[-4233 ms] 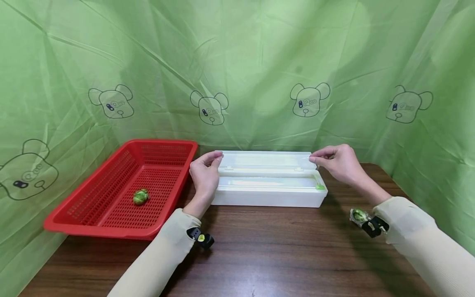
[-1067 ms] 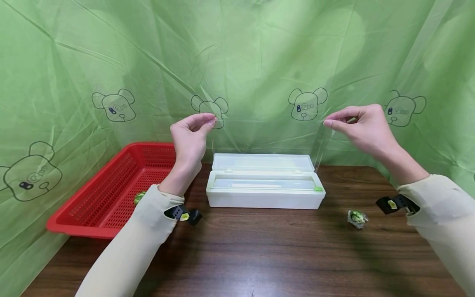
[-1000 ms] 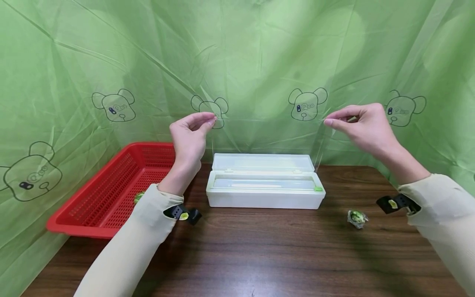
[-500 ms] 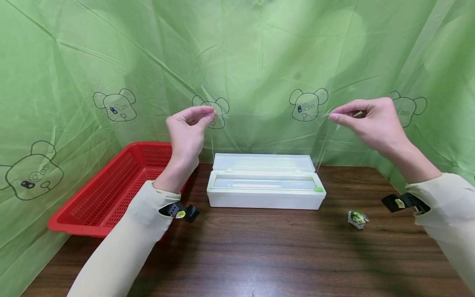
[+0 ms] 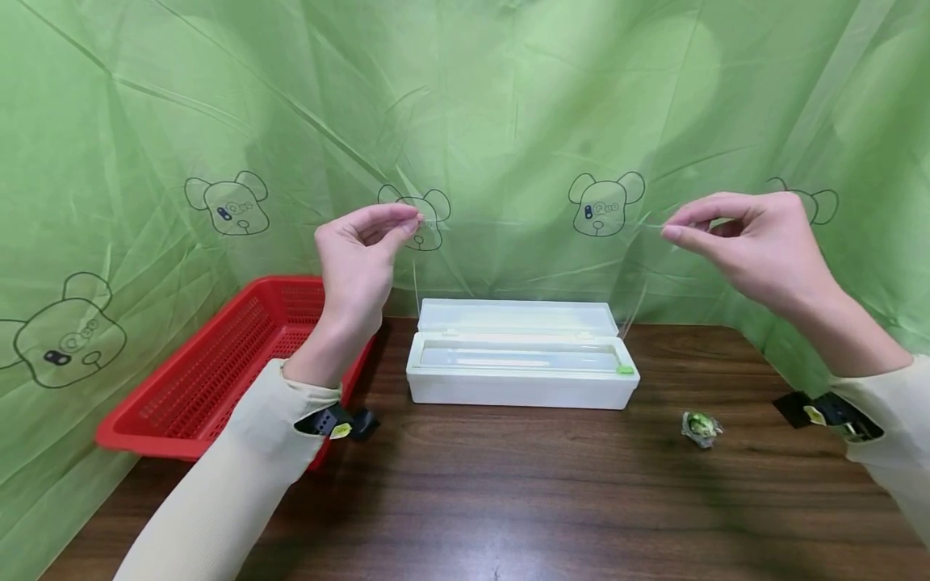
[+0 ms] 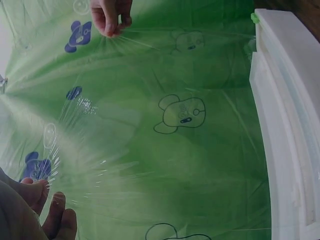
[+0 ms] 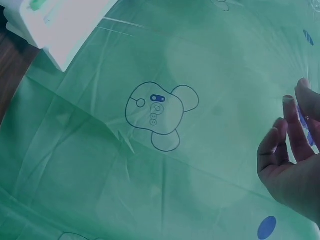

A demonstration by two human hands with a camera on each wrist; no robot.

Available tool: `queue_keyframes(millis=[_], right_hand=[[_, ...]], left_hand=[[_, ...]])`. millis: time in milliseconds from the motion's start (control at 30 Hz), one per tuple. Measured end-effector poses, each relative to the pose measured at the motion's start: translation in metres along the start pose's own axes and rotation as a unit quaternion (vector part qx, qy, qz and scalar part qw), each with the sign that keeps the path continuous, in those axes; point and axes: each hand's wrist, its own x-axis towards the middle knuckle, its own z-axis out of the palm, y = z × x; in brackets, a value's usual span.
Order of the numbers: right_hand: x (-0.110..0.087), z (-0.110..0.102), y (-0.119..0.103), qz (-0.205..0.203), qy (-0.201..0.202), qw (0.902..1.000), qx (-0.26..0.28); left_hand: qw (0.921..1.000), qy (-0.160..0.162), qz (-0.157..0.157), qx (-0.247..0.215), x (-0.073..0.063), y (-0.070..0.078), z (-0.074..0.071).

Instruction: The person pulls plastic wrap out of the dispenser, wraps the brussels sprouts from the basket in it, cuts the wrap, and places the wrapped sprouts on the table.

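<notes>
Raised above the table, my left hand pinches one corner of a clear sheet of cling film between thumb and fingers. My right hand pinches the opposite corner at about the same height. The film is stretched between them, creased near the fingers in the left wrist view, and hangs down to a white cling film box. That box stands behind and below the hands, lid raised, with a green slider at its right end. On the table to the right lies a film-wrapped Brussels sprout.
A red plastic basket stands at the left, partly covered by my left arm. The dark wooden table stretches in front of the box. A green curtain with printed bear heads hangs close behind it.
Both hands have risen from the box, drawing the cling film upward, and have spread apart, the right one most recently. The loose Brussels sprout in the basket is now hidden behind my left arm.
</notes>
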Motion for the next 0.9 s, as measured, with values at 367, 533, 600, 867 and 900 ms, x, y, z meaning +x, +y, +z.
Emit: queue_keyframes(millis=[367, 533, 600, 867, 900], right_hand=[[-0.029, -0.005, -0.011, -0.031, 0.0, 0.9991, -0.029], [-0.048, -0.006, -0.014, -0.051, -0.01, 0.9984, -0.022], [-0.057, -0.007, -0.015, -0.049, -0.014, 0.9986, -0.019], [-0.09, -0.007, -0.01, -0.033, -0.039, 0.9987, 0.003], [-0.093, -0.007, -0.009, -0.032, -0.042, 0.9986, 0.003]], left_hand=[[0.9993, -0.031, 0.019, 0.004, -0.018, 0.012, -0.012], [0.9989, -0.045, 0.014, 0.007, -0.028, 0.017, -0.021], [0.9985, -0.051, 0.011, 0.015, -0.034, 0.019, -0.025], [0.9931, -0.083, 0.017, 0.081, -0.059, 0.026, -0.04], [0.9927, -0.09, 0.015, 0.078, -0.062, 0.026, -0.042]])
